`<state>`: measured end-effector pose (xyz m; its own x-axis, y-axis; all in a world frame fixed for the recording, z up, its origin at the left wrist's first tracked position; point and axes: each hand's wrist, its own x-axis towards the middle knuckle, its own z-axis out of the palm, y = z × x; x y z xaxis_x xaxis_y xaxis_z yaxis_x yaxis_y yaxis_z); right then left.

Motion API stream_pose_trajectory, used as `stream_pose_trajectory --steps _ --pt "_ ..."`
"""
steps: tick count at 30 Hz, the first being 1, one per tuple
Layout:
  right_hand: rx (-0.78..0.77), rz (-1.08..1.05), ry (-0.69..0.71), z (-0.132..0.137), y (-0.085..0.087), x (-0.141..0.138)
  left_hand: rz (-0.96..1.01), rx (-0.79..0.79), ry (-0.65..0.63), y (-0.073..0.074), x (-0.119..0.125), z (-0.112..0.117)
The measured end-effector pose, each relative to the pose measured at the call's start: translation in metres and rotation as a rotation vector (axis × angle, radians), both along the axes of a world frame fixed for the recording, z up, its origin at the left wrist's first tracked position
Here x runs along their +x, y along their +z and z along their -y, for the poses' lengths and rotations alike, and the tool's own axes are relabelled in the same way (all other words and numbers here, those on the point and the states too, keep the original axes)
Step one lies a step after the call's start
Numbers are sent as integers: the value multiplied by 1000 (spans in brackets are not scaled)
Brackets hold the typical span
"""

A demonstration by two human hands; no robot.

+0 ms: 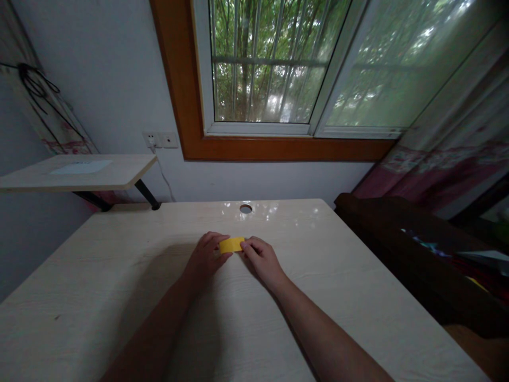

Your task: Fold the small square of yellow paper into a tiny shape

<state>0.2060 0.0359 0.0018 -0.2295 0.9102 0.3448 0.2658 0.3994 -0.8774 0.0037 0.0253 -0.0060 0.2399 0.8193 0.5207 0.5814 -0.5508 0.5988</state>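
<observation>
A small strip of yellow paper (232, 244) is stretched between my two hands, just over the pale wooden desk (318, 297). My left hand (207, 255) grips its left end, thumb below and fingers above. At the right end, my right hand (261, 258) pinches the strip between thumb and curled fingers. The face of the paper looks plain and slightly creased. How far it stands off the desk top, I cannot tell.
A round cable hole (246, 209) lies near the desk's back edge. On the left a raised shelf (32, 172) on black legs carries a white sheet (81, 167). Dark brown furniture (397, 249) borders the right side. A barred window (270, 63) is behind.
</observation>
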Motion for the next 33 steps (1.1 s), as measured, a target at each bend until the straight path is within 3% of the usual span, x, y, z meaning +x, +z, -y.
stream_pose_trajectory --steps 23,33 --pt "74 92 51 3 2 -2 123 -184 -32 18 2 7" --pt "111 111 68 2 0 -3 163 -227 -58 19 1 9"
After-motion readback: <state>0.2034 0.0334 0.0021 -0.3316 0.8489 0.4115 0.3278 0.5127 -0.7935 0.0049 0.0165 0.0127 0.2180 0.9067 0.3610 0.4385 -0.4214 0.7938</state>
